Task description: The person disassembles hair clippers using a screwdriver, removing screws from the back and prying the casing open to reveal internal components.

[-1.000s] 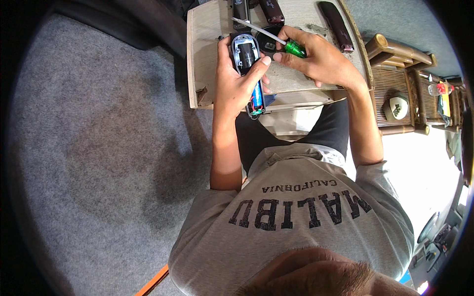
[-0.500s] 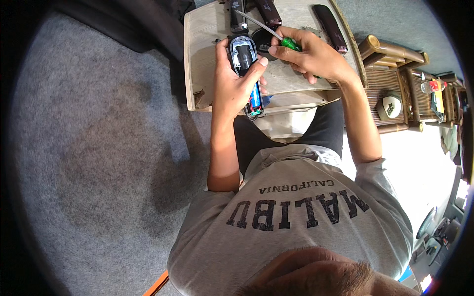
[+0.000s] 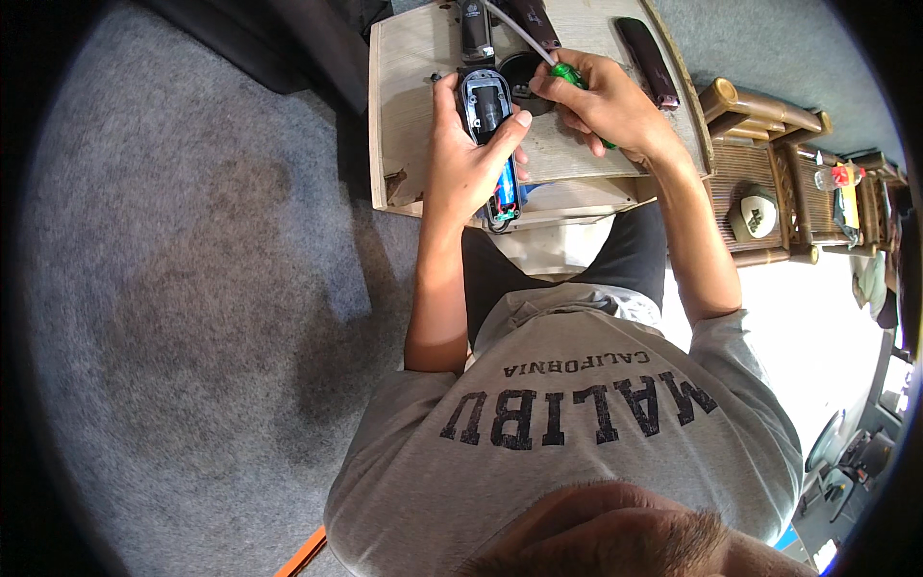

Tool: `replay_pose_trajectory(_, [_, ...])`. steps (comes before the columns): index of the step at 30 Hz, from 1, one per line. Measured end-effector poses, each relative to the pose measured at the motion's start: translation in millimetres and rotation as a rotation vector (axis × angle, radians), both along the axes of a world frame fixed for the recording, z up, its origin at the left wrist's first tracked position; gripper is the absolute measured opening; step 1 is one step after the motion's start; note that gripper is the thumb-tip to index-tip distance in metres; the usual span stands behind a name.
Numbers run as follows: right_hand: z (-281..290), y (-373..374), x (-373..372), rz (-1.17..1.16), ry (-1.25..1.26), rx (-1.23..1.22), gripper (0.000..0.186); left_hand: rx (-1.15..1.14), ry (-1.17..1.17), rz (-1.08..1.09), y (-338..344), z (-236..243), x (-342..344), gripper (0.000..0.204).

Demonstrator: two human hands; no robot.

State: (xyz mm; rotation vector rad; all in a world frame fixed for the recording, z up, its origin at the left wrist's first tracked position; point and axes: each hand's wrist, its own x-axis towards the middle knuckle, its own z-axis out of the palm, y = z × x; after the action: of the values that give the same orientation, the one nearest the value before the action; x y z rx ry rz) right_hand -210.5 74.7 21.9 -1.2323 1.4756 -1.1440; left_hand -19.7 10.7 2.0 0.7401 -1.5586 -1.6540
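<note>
My left hand (image 3: 465, 171) is wrapped round an opened hair clipper (image 3: 487, 96), its thumb lying across the body. Inside the clipper a dark motor part shows at the far end, and a blue battery (image 3: 507, 185) with red wires at the near end. In my right hand (image 3: 615, 108) is a screwdriver (image 3: 569, 74) with a green handle, its shaft slanting up and left, away from the clipper's open body. Beyond the clipper lies a black casing piece (image 3: 476, 34). A round black dish (image 3: 519, 69) sits between the hands, partly hidden by my right fingers.
The small wooden table (image 3: 404, 125) has a chipped front left corner and an open drawer (image 3: 577, 197) below. Two dark maroon casings (image 3: 646, 60) lie on its far side. To the right stands bamboo furniture (image 3: 760, 173) with a white and dark object (image 3: 755, 216) on it.
The table and both hands sit slightly farther right in the view. The screwdriver's shaft has swung to point more steeply away. Both hands keep their holds.
</note>
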Motion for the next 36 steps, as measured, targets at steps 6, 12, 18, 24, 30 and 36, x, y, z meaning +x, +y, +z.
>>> replay_pose_trajectory(6, [5.9,4.5,1.5,-0.116,-0.318,-0.090,0.032,-0.014,0.000,-0.005,0.1,-1.1,1.1,0.055])
replay_pose_trajectory(12, [0.6,8.3,-15.8,0.046,-0.779,-0.103,0.025,0.002,0.001,-0.018,1.6,1.6,1.2,0.054])
replay_pose_trajectory(18, [-17.9,1.5,-30.4,0.160,-1.137,-0.151,0.016,-0.006,0.021,-0.033,0.6,0.7,1.6,0.054])
replay_pose_trajectory(24, [-24.2,0.5,-34.6,0.152,-1.230,-0.161,0.014,-0.019,0.015,-0.029,0.7,0.0,2.0,0.053])
replay_pose_trajectory(30, [-25.5,-2.9,-33.8,0.117,-1.209,-0.195,0.012,-0.022,0.011,-0.027,0.5,0.5,2.0,0.053])
replay_pose_trajectory(36, [-17.0,5.3,-27.8,0.226,-1.067,-0.379,0.021,-0.010,0.012,-0.028,1.6,2.0,1.6,0.054])
